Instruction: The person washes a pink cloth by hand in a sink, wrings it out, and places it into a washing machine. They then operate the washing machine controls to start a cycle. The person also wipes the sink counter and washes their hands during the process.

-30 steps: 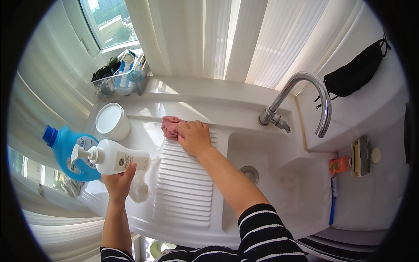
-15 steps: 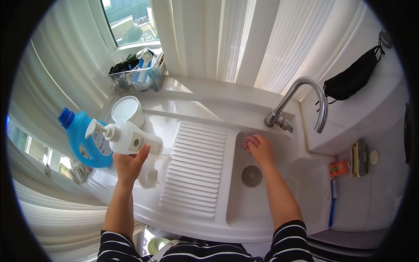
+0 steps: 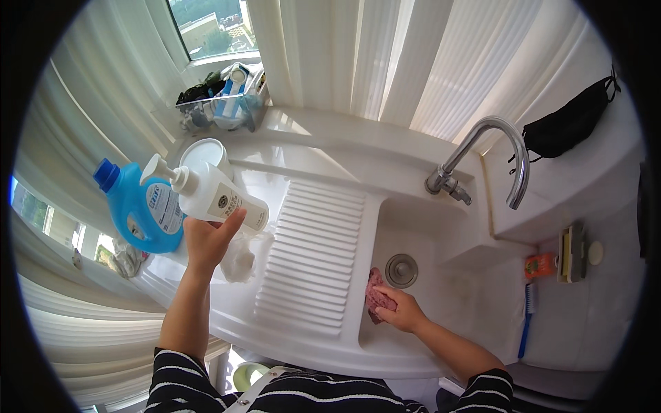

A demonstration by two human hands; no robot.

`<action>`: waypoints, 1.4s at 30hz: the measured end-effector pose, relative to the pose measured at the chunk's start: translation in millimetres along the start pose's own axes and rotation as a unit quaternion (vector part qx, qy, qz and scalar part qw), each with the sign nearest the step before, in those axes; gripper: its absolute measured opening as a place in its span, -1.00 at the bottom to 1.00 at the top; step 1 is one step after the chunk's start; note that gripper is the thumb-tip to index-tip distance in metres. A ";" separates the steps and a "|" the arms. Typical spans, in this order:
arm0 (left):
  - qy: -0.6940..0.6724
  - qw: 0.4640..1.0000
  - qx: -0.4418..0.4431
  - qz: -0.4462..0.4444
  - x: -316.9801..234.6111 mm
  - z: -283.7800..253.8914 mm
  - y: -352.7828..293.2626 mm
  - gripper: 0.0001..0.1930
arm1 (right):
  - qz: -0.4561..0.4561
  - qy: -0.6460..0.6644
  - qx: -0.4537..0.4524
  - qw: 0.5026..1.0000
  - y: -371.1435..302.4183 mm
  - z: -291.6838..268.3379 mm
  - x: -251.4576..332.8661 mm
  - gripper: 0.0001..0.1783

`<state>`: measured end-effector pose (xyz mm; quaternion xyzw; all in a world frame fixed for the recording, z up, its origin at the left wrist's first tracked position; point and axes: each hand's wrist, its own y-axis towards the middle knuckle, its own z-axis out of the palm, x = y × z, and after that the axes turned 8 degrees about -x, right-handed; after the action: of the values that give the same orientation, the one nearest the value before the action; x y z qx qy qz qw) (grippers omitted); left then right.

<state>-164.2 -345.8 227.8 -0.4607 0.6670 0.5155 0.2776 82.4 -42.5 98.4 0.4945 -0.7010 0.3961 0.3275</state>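
Observation:
My left hand (image 3: 212,241) is closed round the lower part of a white pump bottle (image 3: 208,195), which it holds tilted, pump up to the left, over the left side of the counter. In the sink basin (image 3: 441,275), my right hand (image 3: 405,311) grips a crumpled pink cloth (image 3: 379,296) against the basin's left wall, just nearer than the round drain (image 3: 401,270). A blue detergent jug (image 3: 143,206) with a dark blue cap stands left of the pump bottle. Behind the bottle is a round white tub (image 3: 206,153), partly covered by it.
A ribbed washboard (image 3: 313,255) lies left of the basin. The chrome faucet (image 3: 482,138) arches over its far right. A clear box of odds and ends (image 3: 224,103) sits by the window. A blue brush (image 3: 527,316), orange packet (image 3: 539,266) and black mask (image 3: 571,124) are at the right.
My right hand has drawn the pink cloth from the far end of the basin toward me, past the drain. My left hand still holds the pump bottle in nearly the same spot.

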 end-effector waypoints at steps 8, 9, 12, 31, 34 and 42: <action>-0.032 0.991 0.109 -0.065 -22.2 81.7 47.3 -0.59 | -0.022 -0.017 -0.101 0.994 -8.3 -26.9 -3.4 -0.45; -0.032 0.991 0.121 -0.048 -16.7 98.9 48.7 -0.58 | -0.030 -0.035 -0.115 0.992 -8.9 -28.7 0.9 -0.45; 0.004 0.992 0.128 -0.023 8.1 137.0 46.5 -0.56 | -0.044 -0.014 -0.128 0.991 -14.9 -31.5 13.3 -0.45; 0.147 0.981 0.105 -0.065 33.1 201.1 71.0 0.07 | -0.002 -0.013 -0.193 0.981 -62.3 -47.8 10.7 -0.43; 0.159 0.946 0.252 -0.127 25.9 171.2 49.8 -0.01 | 0.073 0.106 -0.220 0.967 -63.4 -59.2 7.0 -0.44; 0.405 0.861 0.251 0.180 -33.4 98.4 -37.0 -0.04 | 0.213 0.384 -0.243 0.865 -38.0 -109.8 -2.7 -0.45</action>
<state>-127.1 -243.7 209.1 -0.4157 0.8986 0.1400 -0.0084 126.8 47.8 156.7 0.0466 -0.6823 0.4317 0.5881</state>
